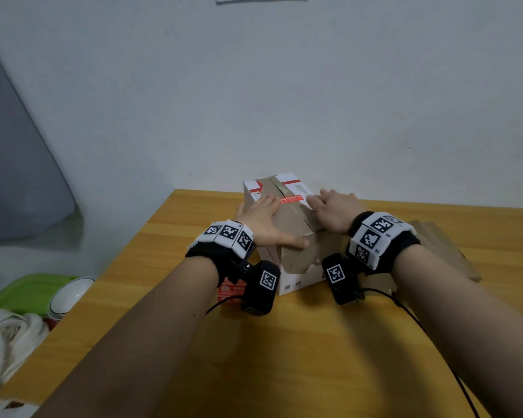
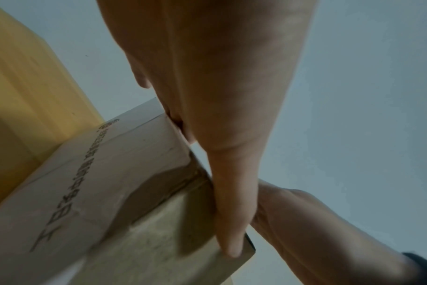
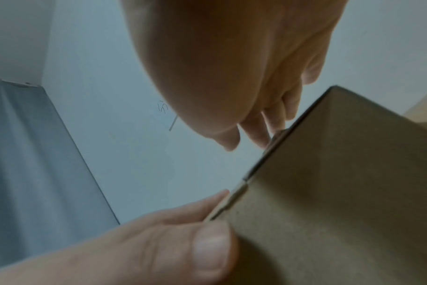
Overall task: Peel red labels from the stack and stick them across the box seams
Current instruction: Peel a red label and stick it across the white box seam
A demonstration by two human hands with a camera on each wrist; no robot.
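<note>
A cardboard box with white, red-marked ends stands on the wooden table. A red label lies across its top seam. My left hand lies flat on the left top flap, fingers straight, thumb spread along the near edge. My right hand rests flat on the right top flap, with its fingers at the box's upper edge. Neither hand holds a label. A small red label stack lies on the table by the box's near left corner, partly hidden under my left wrist.
Flat brown cardboard lies on the table to the right of the box. Off the table's left edge are a green lid, a white bowl and white cloth. A wall stands close behind the box.
</note>
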